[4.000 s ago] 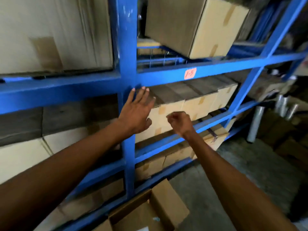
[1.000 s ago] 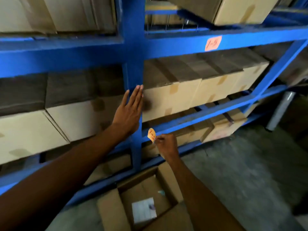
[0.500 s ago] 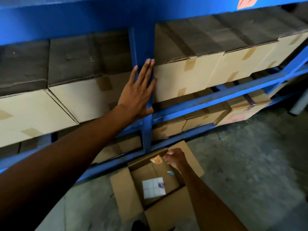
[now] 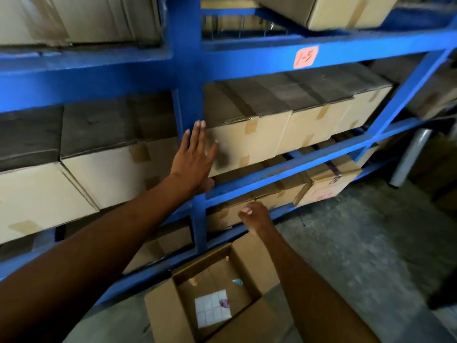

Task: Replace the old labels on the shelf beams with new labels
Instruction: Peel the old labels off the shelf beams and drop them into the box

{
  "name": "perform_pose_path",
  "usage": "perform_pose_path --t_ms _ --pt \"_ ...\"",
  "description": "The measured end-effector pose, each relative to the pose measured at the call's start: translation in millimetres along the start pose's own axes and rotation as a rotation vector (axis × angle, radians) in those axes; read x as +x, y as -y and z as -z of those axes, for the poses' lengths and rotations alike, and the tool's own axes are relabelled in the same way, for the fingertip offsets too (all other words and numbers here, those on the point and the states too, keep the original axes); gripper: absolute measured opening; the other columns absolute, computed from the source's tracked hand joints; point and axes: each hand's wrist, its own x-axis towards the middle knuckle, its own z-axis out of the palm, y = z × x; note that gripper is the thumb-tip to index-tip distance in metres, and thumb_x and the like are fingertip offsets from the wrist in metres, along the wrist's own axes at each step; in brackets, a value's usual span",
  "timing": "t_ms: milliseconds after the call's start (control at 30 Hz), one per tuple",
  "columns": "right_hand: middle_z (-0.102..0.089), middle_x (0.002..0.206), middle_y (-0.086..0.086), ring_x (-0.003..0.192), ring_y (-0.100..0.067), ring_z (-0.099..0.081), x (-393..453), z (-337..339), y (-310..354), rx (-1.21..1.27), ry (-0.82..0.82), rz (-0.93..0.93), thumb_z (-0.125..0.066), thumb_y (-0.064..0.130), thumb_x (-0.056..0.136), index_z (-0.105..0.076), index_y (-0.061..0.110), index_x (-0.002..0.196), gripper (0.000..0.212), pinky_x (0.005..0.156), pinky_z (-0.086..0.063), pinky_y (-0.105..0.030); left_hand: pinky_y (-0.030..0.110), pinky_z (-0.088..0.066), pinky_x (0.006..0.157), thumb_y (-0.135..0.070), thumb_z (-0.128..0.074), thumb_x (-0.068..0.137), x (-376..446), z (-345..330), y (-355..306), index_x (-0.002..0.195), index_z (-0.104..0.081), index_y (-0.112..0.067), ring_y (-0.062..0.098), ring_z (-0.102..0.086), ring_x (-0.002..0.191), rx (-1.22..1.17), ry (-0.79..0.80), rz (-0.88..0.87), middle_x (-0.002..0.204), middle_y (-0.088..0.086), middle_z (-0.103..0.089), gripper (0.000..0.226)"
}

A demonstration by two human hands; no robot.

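Note:
An orange label marked "1-5" [image 4: 306,56] sticks on the upper blue shelf beam [image 4: 247,58], right of the upright post [image 4: 189,70]. My left hand [image 4: 195,154] lies flat and open against that post, fingers pointing up. My right hand [image 4: 254,216] hovers in front of the lowest beam, above the open cardboard box [image 4: 163,318] on the floor; its fingers are curled and nothing shows in them. Inside the box lie a white sheet of blank labels [image 4: 212,306] and a small orange scrap [image 4: 192,282].
Taped cardboard cartons [image 4: 247,144] fill the shelf levels on both sides of the post. A grey roll [image 4: 410,157] leans at the right end of the rack. Bare concrete floor [image 4: 358,243] stretches to the right of the box.
My right hand peeled an orange label off the lower beam, carried it down into the box, and has now come up out of the box without it. The left hand stayed on the post.

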Motion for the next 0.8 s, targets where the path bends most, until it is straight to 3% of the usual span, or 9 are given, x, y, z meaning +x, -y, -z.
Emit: perform_pose_path --t_ms 133,300,433,600,800 --pt "-0.07 0.098 -0.018 0.093 -0.03 -0.065 8 80 62 -0.004 -0.246 0.2 -0.055 0.01 0.085 -0.067 0.002 0.094 0.017 0.075 -0.05 -0.032 0.049 0.002 0.119 -0.041 -0.052 0.086 14 42 -15 0.149 -0.008 -0.013 0.037 0.013 0.144 -0.125 -0.085 -0.056 0.155 0.026 0.011 0.082" --pt "-0.069 0.107 -0.02 0.103 -0.037 -0.061 33 181 124 -0.019 -0.579 0.371 -0.056 0.018 0.083 -0.066 0.009 0.105 0.025 0.087 -0.047 -0.037 0.047 0.005 0.119 -0.038 -0.048 0.087 46 98 -21 0.149 -0.001 -0.01 0.033 0.015 0.145 -0.119 -0.308 -0.05 0.156 0.022 0.012 0.083" --pt "-0.065 0.111 -0.023 0.106 -0.039 -0.058 57 234 155 0.021 -0.735 0.419 -0.051 0.016 0.086 -0.063 0.006 0.113 0.031 0.087 -0.046 -0.039 0.049 0.007 0.118 -0.043 -0.048 0.087 77 117 -12 0.148 0.003 -0.008 0.034 0.017 0.144 -0.021 -0.38 0.002 0.156 0.021 0.014 0.087" --pt "-0.051 0.124 -0.021 0.115 -0.036 -0.048 95 257 175 -0.049 -0.784 0.506 -0.05 0.021 0.091 -0.056 0.004 0.119 0.033 0.099 -0.039 -0.042 0.053 0.016 0.114 -0.054 -0.053 0.081 98 97 -4 0.146 0.014 -0.005 0.038 0.021 0.141 0.122 -0.347 0.068 0.152 0.024 0.023 0.105" --pt "-0.042 0.139 -0.019 0.125 -0.034 -0.038 115 229 181 -0.083 -0.877 0.541 -0.044 0.02 0.093 -0.05 0.001 0.124 0.037 0.102 -0.033 -0.042 0.056 0.002 0.114 -0.067 -0.061 0.064 105 88 -7 0.147 -0.005 -0.004 0.043 0.002 0.143 0.246 -0.416 0.112 0.154 0.029 0.003 0.119"
